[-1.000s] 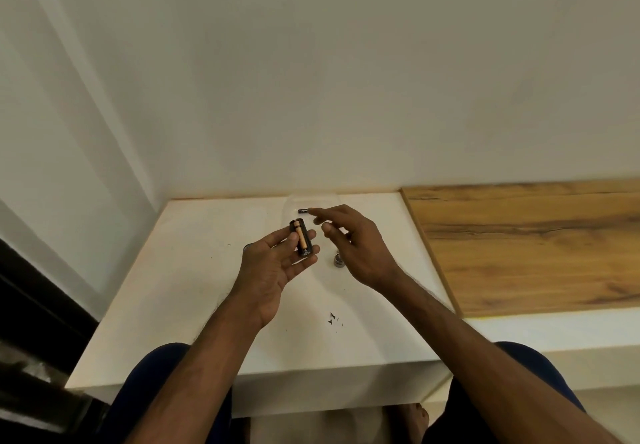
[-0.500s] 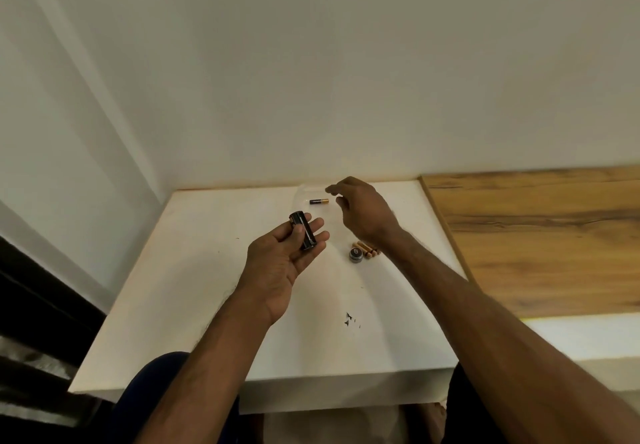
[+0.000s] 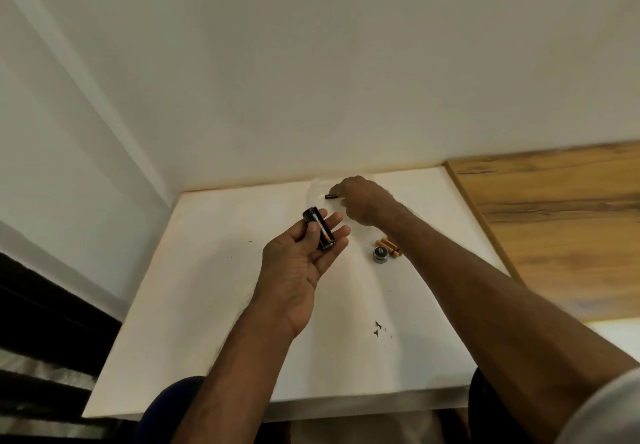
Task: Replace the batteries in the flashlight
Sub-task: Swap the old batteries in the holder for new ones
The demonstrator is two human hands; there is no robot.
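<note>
My left hand [image 3: 304,256] is palm up over the white table [image 3: 207,270], holding a short black battery holder [image 3: 319,228] with an orange-marked battery in it, thumb pressed on its side. My right hand [image 3: 363,203] reaches to the table's far edge, fingers closed around a small battery [image 3: 331,196] whose dark end sticks out to the left. Several copper-coloured batteries [image 3: 389,245] lie under my right forearm beside a grey round flashlight cap [image 3: 380,255].
A wooden surface [image 3: 554,222] adjoins the table on the right. White walls close off the back and left. Small dark specks [image 3: 377,327] mark the table near its front. My knees show below the front edge.
My right hand moved from beside my left hand to the far edge and closed on the lone battery lying there. The left hand turned the holder slightly and stayed in place.
</note>
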